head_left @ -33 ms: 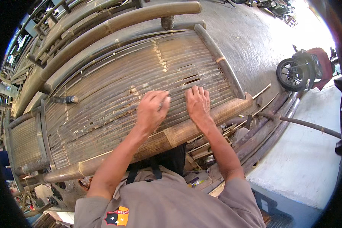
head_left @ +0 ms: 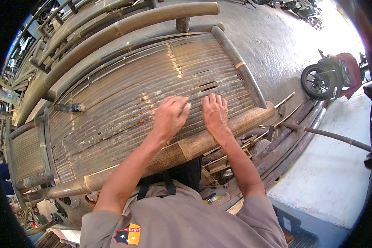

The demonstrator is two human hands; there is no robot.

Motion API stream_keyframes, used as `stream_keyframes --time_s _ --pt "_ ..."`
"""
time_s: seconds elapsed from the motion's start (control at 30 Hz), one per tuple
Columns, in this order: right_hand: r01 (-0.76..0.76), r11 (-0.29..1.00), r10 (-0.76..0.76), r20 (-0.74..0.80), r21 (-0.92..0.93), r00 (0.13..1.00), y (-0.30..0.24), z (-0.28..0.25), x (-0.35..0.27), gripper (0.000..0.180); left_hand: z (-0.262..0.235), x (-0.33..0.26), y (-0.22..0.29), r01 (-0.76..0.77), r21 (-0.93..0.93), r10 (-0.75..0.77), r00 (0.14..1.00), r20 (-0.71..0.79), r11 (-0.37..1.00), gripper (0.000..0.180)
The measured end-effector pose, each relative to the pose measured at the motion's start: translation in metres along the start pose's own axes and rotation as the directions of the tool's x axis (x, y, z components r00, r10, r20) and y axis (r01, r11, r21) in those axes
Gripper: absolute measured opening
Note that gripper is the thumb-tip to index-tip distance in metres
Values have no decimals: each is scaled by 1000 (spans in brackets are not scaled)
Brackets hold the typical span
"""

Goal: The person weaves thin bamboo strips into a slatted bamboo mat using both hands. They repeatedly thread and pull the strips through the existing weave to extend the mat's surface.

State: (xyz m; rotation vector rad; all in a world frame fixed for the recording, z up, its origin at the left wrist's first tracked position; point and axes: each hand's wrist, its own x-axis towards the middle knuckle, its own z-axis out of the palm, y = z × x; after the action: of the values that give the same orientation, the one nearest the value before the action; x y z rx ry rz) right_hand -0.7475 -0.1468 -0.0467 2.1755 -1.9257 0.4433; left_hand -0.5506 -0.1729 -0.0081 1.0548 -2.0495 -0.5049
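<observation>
A long bamboo bench (head_left: pixel 111 95) lies in front of me, its seat made of many thin split-bamboo slats. Over the near part of the seat, my left hand (head_left: pixel 169 118) is closed, thumb brought in toward curled fingers; anything inside is hidden. Just right of it my right hand (head_left: pixel 215 112) bends its fingers down over a bamboo slat (head_left: pixel 238 108), fingertips hidden, wrist near the thick front bamboo pole (head_left: pixel 194 145). Dark gaps (head_left: pixel 208 88) show between slats beyond the right hand. A pale line of binding (head_left: pixel 174 61) crosses the far slats.
The bench's bamboo backrest rail (head_left: pixel 124 28) runs along the far side, and a short bamboo stub (head_left: pixel 72 108) juts out at left. Dark poles (head_left: pixel 281 146) lie right of the bench beside a white surface (head_left: pixel 330 165). A motorbike (head_left: pixel 332 76) stands farther right.
My left hand has shifted a little to the right, closer to my right hand. The right hand stays at the same place on the slats.
</observation>
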Motion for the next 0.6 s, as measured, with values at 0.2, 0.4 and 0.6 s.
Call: stream_keyframes --time_s 0.2,0.4,0.6 --pt "-100 993 99 17 64 995 0 0 -1 9 40 37 -15 25 183 -65 975 214 983 25" --pt "-325 916 236 341 234 910 9 -25 -1 20 53 34 -16 117 237 -176 953 246 964 29" --pt "-305 939 177 539 157 824 25 -60 -6 28 61 42 -23 291 220 -352 875 333 931 35"
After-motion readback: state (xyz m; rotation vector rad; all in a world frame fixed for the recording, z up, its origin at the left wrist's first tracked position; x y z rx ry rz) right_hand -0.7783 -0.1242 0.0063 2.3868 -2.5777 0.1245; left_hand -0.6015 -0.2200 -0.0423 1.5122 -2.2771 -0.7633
